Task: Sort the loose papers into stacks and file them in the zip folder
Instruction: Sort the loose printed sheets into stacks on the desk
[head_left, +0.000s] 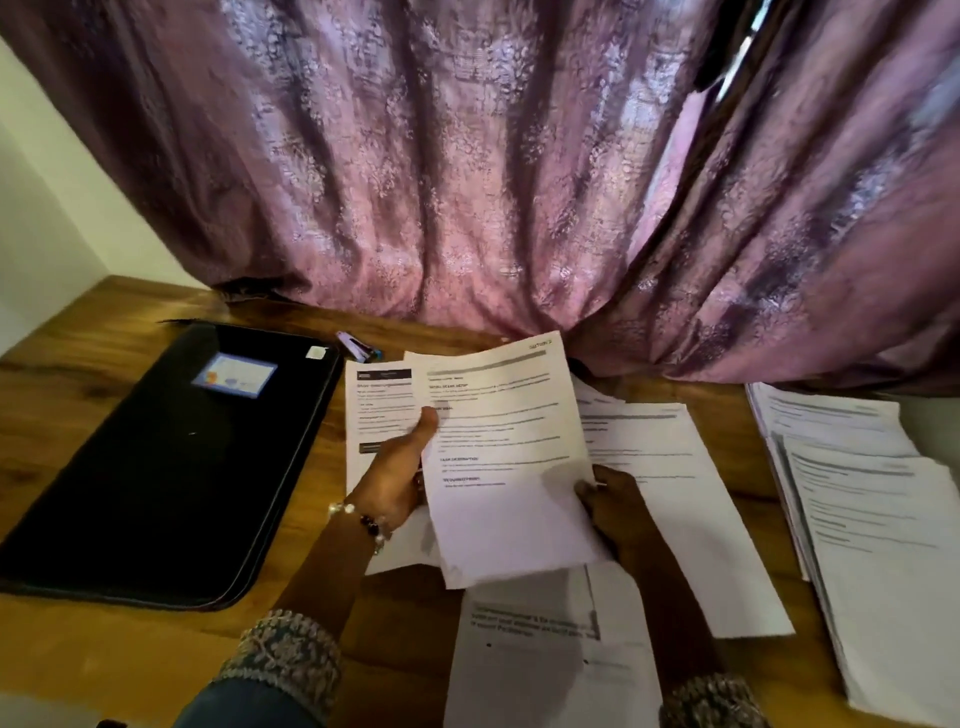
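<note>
I am seeing the black zip folder (171, 462) lying flat and zipped on the left of the wooden surface (104, 332), bare wood showing around it. My left hand (397, 478) and right hand (618, 499) are both gripping a printed sheet (509, 457) at its side edges, tilted above loose papers (691, 499). Stacked papers (872, 519) are reaching the surface's right edge.

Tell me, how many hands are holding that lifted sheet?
2: the left hand grips the lifted sheet's left edge, thumb on top; the right hand holds its right edge lower down.
</note>
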